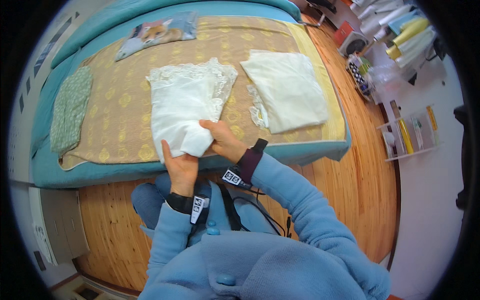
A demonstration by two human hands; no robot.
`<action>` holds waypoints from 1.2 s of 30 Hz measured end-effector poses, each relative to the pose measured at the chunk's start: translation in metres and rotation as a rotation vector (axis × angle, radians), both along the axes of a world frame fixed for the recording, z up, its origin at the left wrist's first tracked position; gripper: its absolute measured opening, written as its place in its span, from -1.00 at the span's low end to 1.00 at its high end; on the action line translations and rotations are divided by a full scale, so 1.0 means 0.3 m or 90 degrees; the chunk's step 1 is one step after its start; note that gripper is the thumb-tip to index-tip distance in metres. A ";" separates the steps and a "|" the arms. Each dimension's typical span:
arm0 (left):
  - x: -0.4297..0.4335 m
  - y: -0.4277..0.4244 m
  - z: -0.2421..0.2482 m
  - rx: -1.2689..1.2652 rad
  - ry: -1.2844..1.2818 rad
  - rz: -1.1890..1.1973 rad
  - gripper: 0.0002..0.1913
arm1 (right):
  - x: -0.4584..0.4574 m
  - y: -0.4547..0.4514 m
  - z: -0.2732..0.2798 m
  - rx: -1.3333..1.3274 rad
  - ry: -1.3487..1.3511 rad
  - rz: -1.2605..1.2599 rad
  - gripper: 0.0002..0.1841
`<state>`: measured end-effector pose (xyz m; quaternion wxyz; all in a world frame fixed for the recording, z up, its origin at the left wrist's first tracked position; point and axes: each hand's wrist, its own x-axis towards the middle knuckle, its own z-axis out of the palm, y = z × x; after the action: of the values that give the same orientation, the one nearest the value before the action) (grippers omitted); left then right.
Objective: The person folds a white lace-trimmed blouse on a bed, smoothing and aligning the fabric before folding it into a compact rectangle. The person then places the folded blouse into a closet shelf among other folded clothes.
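A white cloth [180, 101] with lace trim along its far and right edges lies at the near edge of the bed. My right hand [225, 139] grips its near right part, thumb on top and fingers hidden beneath. At the near left corner my left hand [180, 168] is palm up under the cloth, its thumb raised along the side; the fingertips are hidden. To the right lies a folded cream cloth [288, 92] with a lace strip [255, 108] sticking out at its left side.
A tan blanket with yellow motifs [123, 123] covers the teal bed sheet [123, 173]. A folded green patterned cloth [72, 108] lies at the left, and a fox-print textile [161, 33] at the back. A clear wall rack [414, 155] and a red-and-white box [350, 39] stand at the right.
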<state>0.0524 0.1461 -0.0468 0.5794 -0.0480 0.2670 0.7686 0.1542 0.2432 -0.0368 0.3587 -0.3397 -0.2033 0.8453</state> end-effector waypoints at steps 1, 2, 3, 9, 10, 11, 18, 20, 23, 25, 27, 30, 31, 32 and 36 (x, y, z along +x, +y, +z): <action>-0.014 -0.002 -0.002 0.049 -0.003 -0.033 -0.39 | -0.007 -0.015 -0.010 -0.014 -0.028 -0.019 -0.63; -0.031 -0.004 -0.005 -0.008 0.014 -0.019 -0.42 | -0.015 -0.040 -0.018 -0.027 -0.042 -0.019 -0.63; -0.048 -0.003 -0.008 -0.012 0.045 -0.021 -0.46 | -0.018 -0.065 -0.024 -0.030 -0.044 -0.021 -0.62; -0.112 0.031 0.007 -0.064 0.311 0.168 -0.56 | -0.062 -0.145 -0.031 -0.008 -0.026 -0.018 -0.57; -0.110 0.033 0.008 -0.064 0.334 0.169 -0.56 | -0.074 -0.152 -0.041 -0.015 -0.017 -0.031 -0.56; -0.110 0.031 0.008 -0.041 0.364 0.175 -0.57 | -0.086 -0.160 -0.054 -0.019 -0.004 -0.043 -0.56; -0.116 -0.013 -0.044 -0.083 0.397 0.264 -0.47 | -0.031 -0.203 -0.016 0.010 0.029 0.164 -0.51; -0.122 -0.027 -0.060 -0.120 0.337 0.276 -0.41 | 0.064 -0.154 0.071 -0.001 -0.148 0.437 -0.48; -0.126 -0.041 -0.083 -0.084 0.317 0.268 -0.40 | 0.097 0.083 0.222 0.467 -0.460 0.847 -0.50; -0.127 -0.048 -0.093 -0.131 0.279 0.266 -0.41 | 0.014 0.233 0.273 0.737 -0.609 0.643 -0.57; -0.127 -0.053 -0.091 -0.102 0.291 0.258 -0.42 | -0.077 0.357 0.324 1.017 -0.587 0.431 -0.69; -0.126 -0.056 -0.075 -0.125 0.375 0.237 -0.42 | -0.279 0.450 0.293 1.214 -0.526 0.445 -0.56; -0.130 -0.055 -0.070 -0.145 0.412 0.221 -0.41 | -0.333 0.454 0.261 1.261 -0.500 0.492 -0.51; -0.134 -0.061 -0.064 -0.180 0.434 0.207 -0.40 | -0.390 0.447 0.224 1.301 -0.485 0.538 -0.44; -0.171 -0.078 -0.051 -0.160 0.483 0.206 -0.40 | -0.585 0.429 0.138 1.330 -0.459 0.800 -0.12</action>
<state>0.0011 0.1228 -0.0622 0.3022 0.1267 0.5415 0.7742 -0.0213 0.3721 0.0047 -0.0818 0.0487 -0.9813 0.1672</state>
